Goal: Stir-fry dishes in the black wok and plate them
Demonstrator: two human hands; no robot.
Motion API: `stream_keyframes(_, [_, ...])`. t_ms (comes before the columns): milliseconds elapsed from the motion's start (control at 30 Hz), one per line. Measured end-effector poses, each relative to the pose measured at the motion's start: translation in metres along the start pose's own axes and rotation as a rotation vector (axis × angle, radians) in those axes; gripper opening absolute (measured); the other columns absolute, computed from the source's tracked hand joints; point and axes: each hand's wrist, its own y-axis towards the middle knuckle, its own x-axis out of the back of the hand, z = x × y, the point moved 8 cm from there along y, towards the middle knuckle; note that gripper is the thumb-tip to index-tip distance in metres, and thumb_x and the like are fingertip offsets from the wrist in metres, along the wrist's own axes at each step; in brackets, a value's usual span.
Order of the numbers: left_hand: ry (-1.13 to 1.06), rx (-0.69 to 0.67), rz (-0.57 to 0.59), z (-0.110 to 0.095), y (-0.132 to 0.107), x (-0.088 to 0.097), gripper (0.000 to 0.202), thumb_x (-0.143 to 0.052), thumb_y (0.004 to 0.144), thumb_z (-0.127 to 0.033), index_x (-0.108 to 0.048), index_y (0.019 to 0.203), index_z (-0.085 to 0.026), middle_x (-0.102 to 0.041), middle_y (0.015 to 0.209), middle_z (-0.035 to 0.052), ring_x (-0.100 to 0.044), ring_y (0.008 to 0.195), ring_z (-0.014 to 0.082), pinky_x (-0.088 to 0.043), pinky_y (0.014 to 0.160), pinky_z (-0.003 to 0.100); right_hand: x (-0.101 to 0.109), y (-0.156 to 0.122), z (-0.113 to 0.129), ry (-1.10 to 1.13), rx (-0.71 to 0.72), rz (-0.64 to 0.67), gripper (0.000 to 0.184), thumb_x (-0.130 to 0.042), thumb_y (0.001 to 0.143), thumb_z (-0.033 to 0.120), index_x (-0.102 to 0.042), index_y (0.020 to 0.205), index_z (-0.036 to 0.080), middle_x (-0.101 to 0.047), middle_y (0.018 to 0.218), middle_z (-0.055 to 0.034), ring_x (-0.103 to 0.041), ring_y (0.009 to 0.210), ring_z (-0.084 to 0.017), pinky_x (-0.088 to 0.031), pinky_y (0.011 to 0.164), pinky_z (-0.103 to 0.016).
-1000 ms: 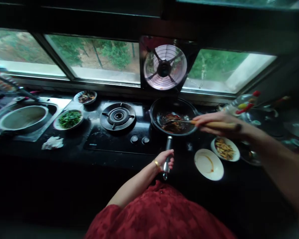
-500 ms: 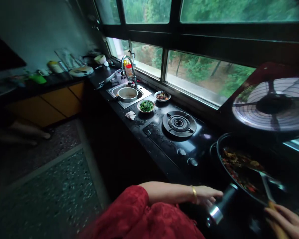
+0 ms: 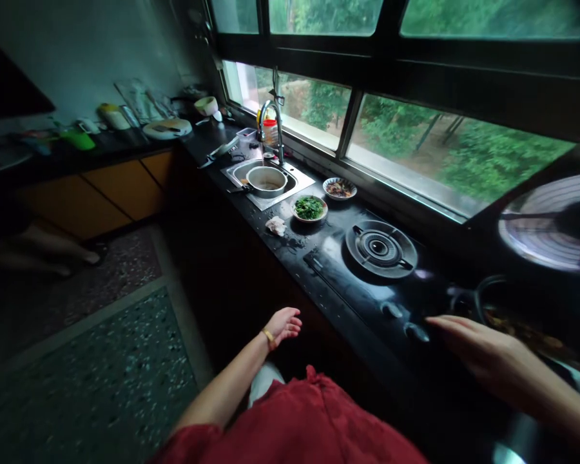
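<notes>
Off the worktop's (image 3: 336,316) front edge, holds left hand (image 3: 284,327) empty and slack, and reaches right hand (image 3: 488,354) to knob (image 3: 416,332) near wok (image 3: 536,296), with grip too hidden to tell.

Right hand (image 3: 488,353) out at round silver stove knob (image 3: 416,332), can't tell from here if touching. Left hand (image 3: 285,324), gold bangle (image 3: 269,339) on wrist, empty beside glossy black surface (image 3: 336,307). Round white bowl (image 3: 310,221) of chopped greens (image 3: 309,207) near silver metal sink (image 3: 297,185).

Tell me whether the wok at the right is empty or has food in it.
Not empty: brownish food shows inside the wok; how full, I cannot tell.
</notes>
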Motion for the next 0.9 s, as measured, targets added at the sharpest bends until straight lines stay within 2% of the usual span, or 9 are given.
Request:
stream_keyframes(67, [-0.037, -0.055, -0.077, -0.032, 0.004, 0.067, 0.023, -0.053, 0.082, -0.031, -0.052, 0.097, -0.014, -0.060, 0.068, 0.0016, -0.056, 0.053, 0.0076, -0.045, 0.053, 0.019, -0.088, 0.044, 0.057, -0.125, 0.144, 0.313, 0.028, -0.054, 0.075, 0.035, -0.068, 0.099, 0.035, -0.067, 0.101, -0.0065, -0.065, 0.084, -0.024, -0.054, 0.071, -0.037])
stream_keyframes(133, [-0.042, -0.085, -0.154, -0.064, 0.004, 0.133, 0.020, -0.051, 0.084, -0.028, -0.052, 0.097, -0.013, -0.060, 0.069, 0.0017, -0.056, 0.053, 0.0071, -0.044, 0.052, 0.018, -0.166, 0.082, 0.106, -0.154, 0.227, 0.486, 0.034, -0.040, 0.084, 0.031, -0.066, 0.106, 0.025, -0.066, 0.105, -0.0077, -0.064, 0.087, -0.021, -0.052, 0.076, -0.034])
stream_keyframes(233, [-0.013, -0.103, -0.230, -0.116, 0.004, 0.213, 0.018, -0.048, 0.086, -0.026, -0.053, 0.096, -0.013, -0.060, 0.070, 0.0022, -0.056, 0.054, 0.0069, -0.044, 0.051, 0.018, -0.255, 0.134, 0.155, -0.034, 0.172, 0.562, 0.036, -0.038, 0.087, 0.032, -0.064, 0.108, 0.018, -0.065, 0.106, -0.0083, -0.062, 0.090, -0.019, -0.049, 0.078, -0.030])
stream_keyframes(333, [0.028, -0.133, -0.251, -0.178, 0.012, 0.264, 0.018, -0.049, 0.085, -0.028, -0.053, 0.094, -0.013, -0.060, 0.070, 0.0024, -0.056, 0.055, 0.0072, -0.044, 0.052, 0.018, -0.320, 0.175, 0.173, 0.132, 0.000, 0.591, 0.036, -0.043, 0.086, 0.036, -0.065, 0.106, 0.017, -0.066, 0.105, -0.0073, -0.061, 0.094, -0.020, -0.047, 0.083, -0.029])
stream_keyframes(433, [0.106, -0.184, -0.238, -0.248, 0.039, 0.290, 0.020, -0.052, 0.083, -0.030, -0.054, 0.093, -0.013, -0.060, 0.070, 0.0022, -0.056, 0.055, 0.0072, -0.044, 0.053, 0.018, -0.373, 0.215, 0.181, 0.275, -0.091, 0.606, 0.035, -0.047, 0.083, 0.037, -0.066, 0.103, 0.016, -0.066, 0.103, -0.0068, -0.061, 0.094, -0.021, -0.046, 0.086, -0.031])
stream_keyframes(567, [0.251, -0.243, -0.230, -0.337, 0.094, 0.305, 0.022, -0.056, 0.079, -0.032, -0.056, 0.091, -0.013, -0.059, 0.070, 0.0017, -0.055, 0.057, 0.0074, -0.044, 0.053, 0.019, -0.441, 0.283, 0.180, 0.618, -0.281, 0.561, 0.038, -0.052, 0.079, 0.040, -0.065, 0.102, 0.014, -0.067, 0.095, -0.0083, -0.062, 0.087, -0.021, -0.047, 0.081, -0.035])
stream_keyframes(733, [0.499, -0.309, -0.275, -0.426, 0.153, 0.326, 0.021, -0.059, 0.074, -0.030, -0.059, 0.086, -0.014, -0.058, 0.071, 0.0008, -0.053, 0.059, 0.0075, -0.041, 0.054, 0.018, -0.533, 0.380, 0.194, 1.105, -0.700, 0.515, 0.044, -0.068, 0.067, 0.027, -0.060, 0.109, 0.015, -0.064, 0.109, -0.0101, -0.059, 0.098, -0.020, -0.043, 0.091, -0.036])
stream_keyframes(800, [0.591, -0.356, -0.277, -0.459, 0.173, 0.336, 0.020, -0.059, 0.073, -0.030, -0.060, 0.085, -0.014, -0.059, 0.072, 0.0006, -0.053, 0.061, 0.0082, -0.040, 0.055, 0.019, -0.562, 0.418, 0.205, 1.193, -0.838, 0.463, 0.046, -0.069, 0.067, 0.021, -0.057, 0.111, 0.017, -0.059, 0.118, -0.0102, -0.055, 0.108, -0.019, -0.039, 0.096, -0.034])
stream_keyframes(900, [0.716, -0.400, -0.239, -0.509, 0.210, 0.348, 0.021, -0.054, 0.075, -0.030, -0.061, 0.086, -0.015, -0.059, 0.071, 0.0005, -0.053, 0.063, 0.0097, -0.040, 0.057, 0.020, -0.601, 0.470, 0.218, 1.244, -0.956, 0.385, 0.047, -0.067, 0.069, 0.018, -0.053, 0.114, 0.016, -0.055, 0.123, -0.0117, -0.050, 0.115, -0.019, -0.036, 0.099, -0.034])
